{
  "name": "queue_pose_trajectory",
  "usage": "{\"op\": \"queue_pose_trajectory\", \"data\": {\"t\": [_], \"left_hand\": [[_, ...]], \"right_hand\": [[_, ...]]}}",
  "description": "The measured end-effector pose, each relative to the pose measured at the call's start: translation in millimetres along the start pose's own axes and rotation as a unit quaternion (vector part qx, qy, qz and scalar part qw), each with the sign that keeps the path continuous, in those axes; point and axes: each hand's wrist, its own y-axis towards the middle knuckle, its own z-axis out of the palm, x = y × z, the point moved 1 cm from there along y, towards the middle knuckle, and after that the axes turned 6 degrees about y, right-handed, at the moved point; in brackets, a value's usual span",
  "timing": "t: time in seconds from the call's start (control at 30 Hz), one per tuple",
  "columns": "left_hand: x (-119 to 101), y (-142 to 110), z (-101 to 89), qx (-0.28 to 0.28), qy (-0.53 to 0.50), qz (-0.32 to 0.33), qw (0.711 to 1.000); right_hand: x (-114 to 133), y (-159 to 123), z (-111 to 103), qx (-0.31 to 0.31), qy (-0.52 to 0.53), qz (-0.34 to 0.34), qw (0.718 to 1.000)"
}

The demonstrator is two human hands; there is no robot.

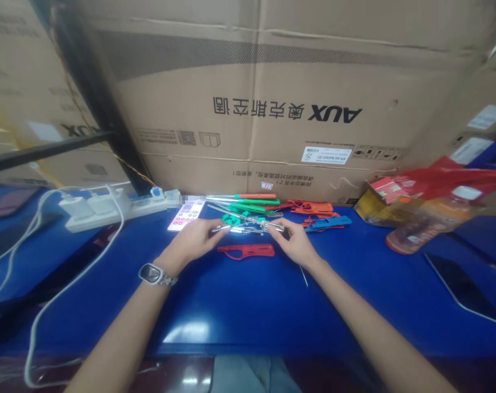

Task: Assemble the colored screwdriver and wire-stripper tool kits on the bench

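My left hand (194,239), with a watch (150,273) on its wrist, is closed, thumb and fingers pinching a small dark piece too blurred to name. Opposite it, my right hand (296,242) is closed on a small, shiny part I cannot make out. A thin metal rod (304,276) sticks out below that hand. Between and behind the fingertips lies a pile of small metal and teal parts (248,222). Nearer to me is a red gun-shaped plastic shell (251,251). Long metal tubes with green handles (254,206) and an orange handle (258,196) lie behind.
Orange shells (311,207) and blue shells (329,222) lie to the right. Beyond them are an open carton (372,204), a drink bottle (431,224) and a dark phone (462,289). A lit phone (186,213) and a power strip (120,210) with white cables are left. A large cardboard box (248,147) stands behind.
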Motion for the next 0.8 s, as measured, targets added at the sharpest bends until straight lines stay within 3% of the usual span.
{"op": "queue_pose_trajectory", "data": {"t": [0.13,0.37,0.5,0.63,0.8], "left_hand": [[-1.8,-0.6,6.8,0.019,-0.005,0.003,1.000],[-0.4,-0.4,13.4,0.013,-0.079,0.037,0.996],[-1.3,-2.8,12.6,0.021,-0.090,0.033,0.995],[1.2,-6.4,13.9,0.030,-0.096,0.024,0.995],[7.8,-9.5,17.3,0.028,-0.110,0.008,0.994]], "right_hand": [[-7.7,9.2,7.1,-0.020,-0.012,0.014,1.000],[-9.6,10.9,12.9,0.010,-0.234,0.024,0.972],[5.8,-1.3,5.7,0.015,-0.208,-0.021,0.978],[19.2,-13.1,0.7,0.070,-0.152,-0.040,0.985],[23.7,-14.8,6.8,0.071,-0.193,-0.032,0.978]]}}
